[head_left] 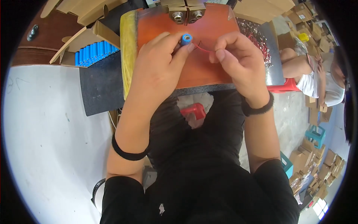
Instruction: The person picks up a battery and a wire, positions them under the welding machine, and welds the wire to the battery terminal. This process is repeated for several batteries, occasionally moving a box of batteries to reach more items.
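Between the thumb and forefinger of my left hand (158, 67) is a blue cylindrical battery cell (186, 39), its end with a pale metal tab turned up toward me. My right hand (242, 63) pinches a thin red wire (203, 49) between thumb and fingertips. That wire runs across to the cell, and a short dark wire shows beside it. Both hands are above an orange-brown work mat (158, 26). Just beyond the cell stands a machine head (186, 14) with two round metal bolts. Where the wire meets the cell is partly covered by my left thumb.
A cardboard box (95, 35) of several blue cells lies at the left. Many red wires with pale ends (257, 39) are heaped on the right. Yellow wrapping (128, 52) edges the mat. A seated person (320, 72) is at the far right, near piled cartons (311, 164).
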A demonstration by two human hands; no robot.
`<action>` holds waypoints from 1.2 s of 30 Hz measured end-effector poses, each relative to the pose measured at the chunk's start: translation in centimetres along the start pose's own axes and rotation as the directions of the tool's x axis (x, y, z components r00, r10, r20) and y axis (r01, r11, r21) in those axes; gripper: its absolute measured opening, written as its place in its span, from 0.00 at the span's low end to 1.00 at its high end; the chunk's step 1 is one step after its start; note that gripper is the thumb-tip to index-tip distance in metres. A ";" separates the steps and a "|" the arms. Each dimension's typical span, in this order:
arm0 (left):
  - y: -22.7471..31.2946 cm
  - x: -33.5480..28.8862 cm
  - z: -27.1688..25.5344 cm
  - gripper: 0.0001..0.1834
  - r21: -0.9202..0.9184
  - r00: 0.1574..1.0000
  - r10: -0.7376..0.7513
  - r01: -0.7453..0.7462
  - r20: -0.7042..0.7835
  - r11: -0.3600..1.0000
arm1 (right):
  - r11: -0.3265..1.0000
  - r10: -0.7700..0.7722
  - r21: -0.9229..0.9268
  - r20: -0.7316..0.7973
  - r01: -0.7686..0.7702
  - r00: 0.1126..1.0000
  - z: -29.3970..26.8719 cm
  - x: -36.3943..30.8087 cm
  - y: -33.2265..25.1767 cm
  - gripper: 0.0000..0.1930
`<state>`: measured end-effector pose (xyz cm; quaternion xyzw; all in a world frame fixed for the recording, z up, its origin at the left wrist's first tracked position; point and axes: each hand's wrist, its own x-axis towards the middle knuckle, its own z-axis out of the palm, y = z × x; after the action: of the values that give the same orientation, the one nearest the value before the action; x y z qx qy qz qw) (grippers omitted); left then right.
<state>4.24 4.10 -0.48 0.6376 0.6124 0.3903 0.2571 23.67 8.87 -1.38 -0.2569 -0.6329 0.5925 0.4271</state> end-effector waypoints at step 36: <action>-1.1 1.5 1.1 0.15 0.141 0.988 0.069 -0.050 -0.137 0.989 | 0.991 0.073 -0.101 -0.117 -0.085 0.990 0.6 1.4 0.1 0.05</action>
<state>4.44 5.91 -1.66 0.6425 0.6351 0.3990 0.1570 22.40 9.73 -1.08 -0.3373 -0.6275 0.5588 0.4244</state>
